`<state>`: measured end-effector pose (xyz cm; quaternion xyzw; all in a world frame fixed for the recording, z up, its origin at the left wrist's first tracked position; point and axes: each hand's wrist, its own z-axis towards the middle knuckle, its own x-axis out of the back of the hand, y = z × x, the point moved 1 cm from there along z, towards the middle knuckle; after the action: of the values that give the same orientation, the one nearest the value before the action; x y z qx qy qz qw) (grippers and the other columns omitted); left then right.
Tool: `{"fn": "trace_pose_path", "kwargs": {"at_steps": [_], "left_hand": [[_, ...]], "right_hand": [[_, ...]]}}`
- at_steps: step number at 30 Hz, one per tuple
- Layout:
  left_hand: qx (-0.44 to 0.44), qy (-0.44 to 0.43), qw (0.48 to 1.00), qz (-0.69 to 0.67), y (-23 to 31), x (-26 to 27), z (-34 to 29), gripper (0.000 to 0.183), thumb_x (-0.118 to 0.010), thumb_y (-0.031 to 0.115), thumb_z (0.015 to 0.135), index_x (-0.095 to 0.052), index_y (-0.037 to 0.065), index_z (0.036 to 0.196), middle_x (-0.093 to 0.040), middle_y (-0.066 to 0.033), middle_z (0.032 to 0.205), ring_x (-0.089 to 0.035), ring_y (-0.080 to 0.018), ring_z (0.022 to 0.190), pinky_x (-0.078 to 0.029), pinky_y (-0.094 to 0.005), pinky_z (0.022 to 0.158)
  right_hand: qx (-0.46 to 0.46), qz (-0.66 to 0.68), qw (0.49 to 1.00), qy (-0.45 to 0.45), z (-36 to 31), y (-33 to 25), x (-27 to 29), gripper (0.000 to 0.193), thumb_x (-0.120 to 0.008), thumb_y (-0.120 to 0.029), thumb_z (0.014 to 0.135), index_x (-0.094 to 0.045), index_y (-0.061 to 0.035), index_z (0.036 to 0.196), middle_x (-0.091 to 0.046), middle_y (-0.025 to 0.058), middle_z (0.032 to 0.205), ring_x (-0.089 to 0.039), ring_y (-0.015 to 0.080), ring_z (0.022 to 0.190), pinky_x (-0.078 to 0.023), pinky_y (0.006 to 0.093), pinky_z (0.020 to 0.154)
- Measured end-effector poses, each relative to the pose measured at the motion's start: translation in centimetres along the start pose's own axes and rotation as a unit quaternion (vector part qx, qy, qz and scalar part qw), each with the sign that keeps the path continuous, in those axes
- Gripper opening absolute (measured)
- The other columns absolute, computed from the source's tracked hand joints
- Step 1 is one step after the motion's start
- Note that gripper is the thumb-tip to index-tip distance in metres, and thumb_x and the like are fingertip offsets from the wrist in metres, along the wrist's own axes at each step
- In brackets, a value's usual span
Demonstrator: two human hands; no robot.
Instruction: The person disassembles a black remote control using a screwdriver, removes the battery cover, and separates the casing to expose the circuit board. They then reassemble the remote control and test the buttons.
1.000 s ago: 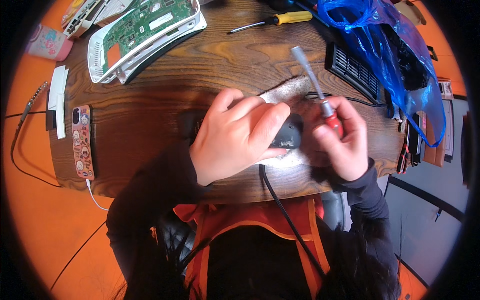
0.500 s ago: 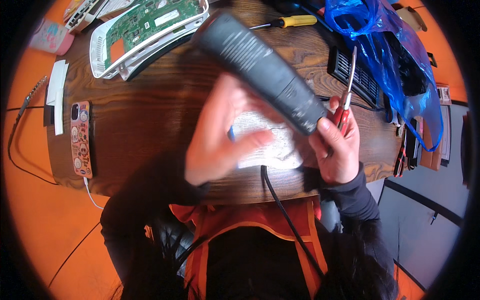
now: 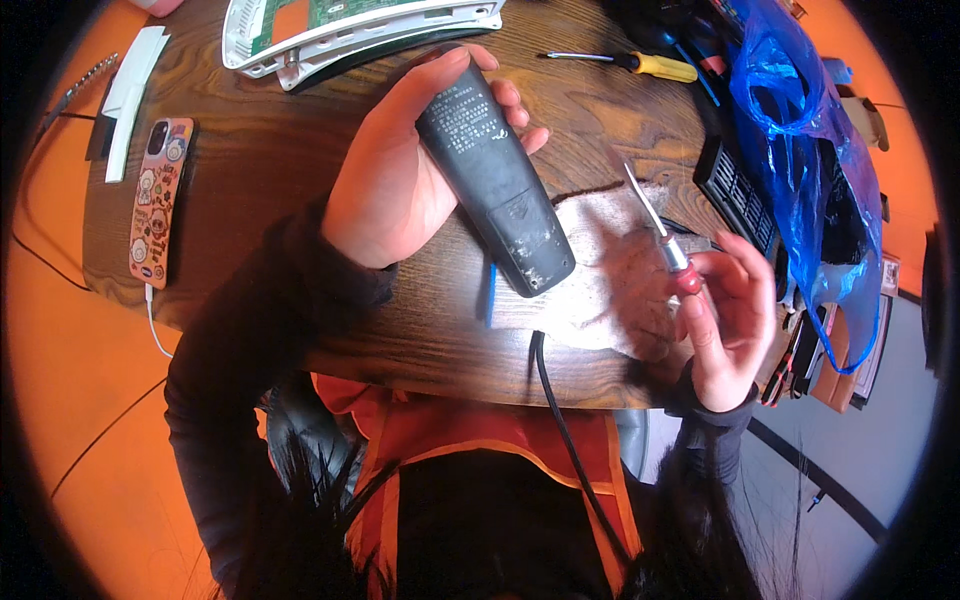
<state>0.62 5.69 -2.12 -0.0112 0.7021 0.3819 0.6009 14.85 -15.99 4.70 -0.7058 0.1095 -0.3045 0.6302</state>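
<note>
My left hand [image 3: 390, 185] is wrapped round a black remote control [image 3: 490, 170], its printed back turned up. The lower end bears a rectangular cover and whitish scuffs, and points toward my right hand. In my right hand [image 3: 738, 325] is a screwdriver [image 3: 682, 268] with a red handle and a metal shaft; its tip points up and away, apart from the remote. Below both hands a whitish, stained cloth [image 3: 610, 290] lies on the table, partly covered by the remote's lower end.
On the dark wooden table [image 3: 255, 180] a phone in a patterned case [image 3: 160, 205] lies left. A white housing with a green circuit board [image 3: 345, 12] stands at the back, near a yellow-handled screwdriver [image 3: 660, 67]. A blue plastic bag [image 3: 775, 90] and black slotted part [image 3: 738, 190] are right.
My left hand has moved up and closed round the remote's upper part. My right hand has let go of the remote's lower end and moved right, still with the screwdriver. The view has shifted.
</note>
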Motion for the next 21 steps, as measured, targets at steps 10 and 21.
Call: {"fn": "trace_pose_path", "kwargs": {"at_steps": [10,21], "left_hand": [[0.031,-0.015,0.999,-0.041,-1.8,0.2,1.1,0.045,-0.036,0.047,0.092,-0.051,0.005,0.093,-0.054,-0.0082,0.082,-0.053,-0.0188,0.08,-0.044,-0.0352,0.081],[-0.011,0.069,0.996,-0.051,-2.1,0.0,1.2,0.032,-0.044,0.03,0.086,-0.057,0.002,0.091,-0.06,-0.0099,0.078,-0.058,-0.0216,0.075,-0.05,-0.0355,0.076]], "right_hand": [[0.193,-0.046,0.979,0.056,4.2,-3.0,2.5,0.068,-0.074,-0.019,0.071,-0.034,0.0022,0.122,-0.063,0.0235,0.087,-0.064,0.0244,0.078,-0.051,0.0302,0.071],[0.123,0.328,0.925,-0.144,12.3,-4.9,-2.2,0.036,-0.045,-0.027,0.094,-0.044,0.0004,0.118,-0.042,0.0016,0.075,-0.048,0.0135,0.074,-0.05,0.0281,0.078]]}}
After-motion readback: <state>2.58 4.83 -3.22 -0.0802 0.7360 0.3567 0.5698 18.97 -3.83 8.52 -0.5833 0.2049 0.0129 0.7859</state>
